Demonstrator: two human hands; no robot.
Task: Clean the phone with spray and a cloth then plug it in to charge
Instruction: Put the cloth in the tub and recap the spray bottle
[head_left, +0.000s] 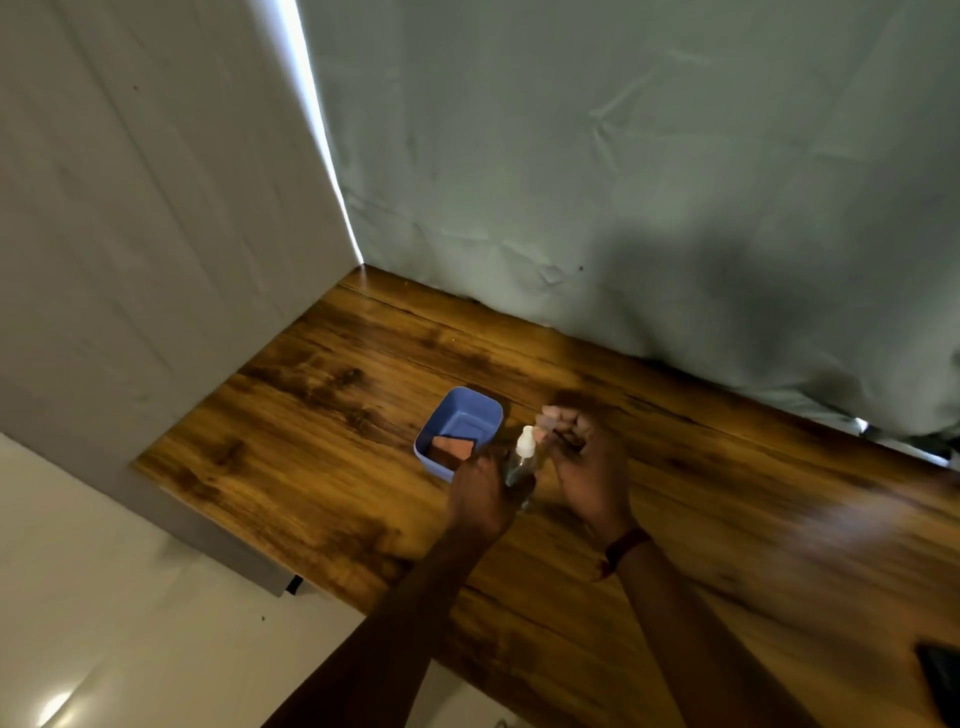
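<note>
A small clear spray bottle with a white nozzle stands upright on the wooden table. My left hand wraps around its body. My right hand is beside the nozzle with its fingers curled; whether it holds a cap I cannot tell. A blue tub just left of the bottle holds a folded reddish cloth. A dark phone lies at the table's near right edge, partly cut off by the frame.
The wooden table meets a grey fabric backdrop at the back and a pale wall panel on the left. White floor lies beyond the table's left edge.
</note>
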